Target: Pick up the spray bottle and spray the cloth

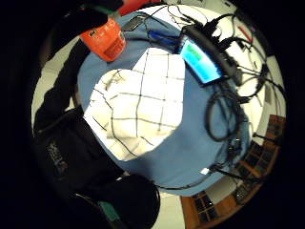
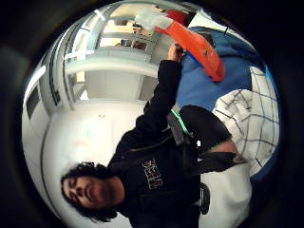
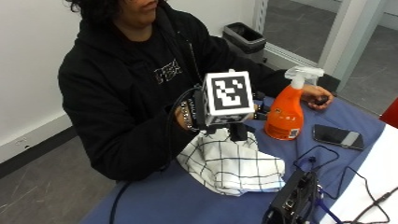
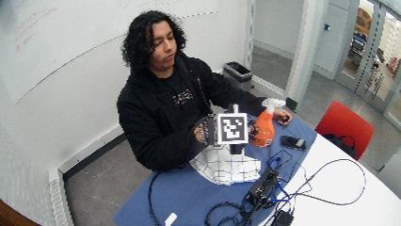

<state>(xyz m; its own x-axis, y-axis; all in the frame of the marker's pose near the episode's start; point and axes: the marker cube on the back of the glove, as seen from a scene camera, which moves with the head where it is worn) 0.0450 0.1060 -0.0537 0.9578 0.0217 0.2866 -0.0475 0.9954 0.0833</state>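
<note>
A person in a black hoodie sits at a table covered with a blue cloth cover [image 3: 187, 200]. An orange spray bottle [image 3: 285, 116] with a white trigger head stands upright on the cover. Just beside the bottle, toward the person, lies a crumpled white cloth with a dark grid pattern [image 3: 231, 164]. The gloved right hand [image 3: 187, 116] is raised above that checked cloth, close to the bottle but not touching it; the equipment on the hand hides its fingers, so it cannot be told whether they are straight or curled, and nothing is seen in its grasp. The bare left hand [image 3: 317, 99] rests on the table just behind the bottle. A dark phone [image 3: 337, 136] lies flat beside the bottle, on the side away from the person. Past the checked cloth from the bottle, a black device [image 3: 292, 200] sits among loose cables.
</note>
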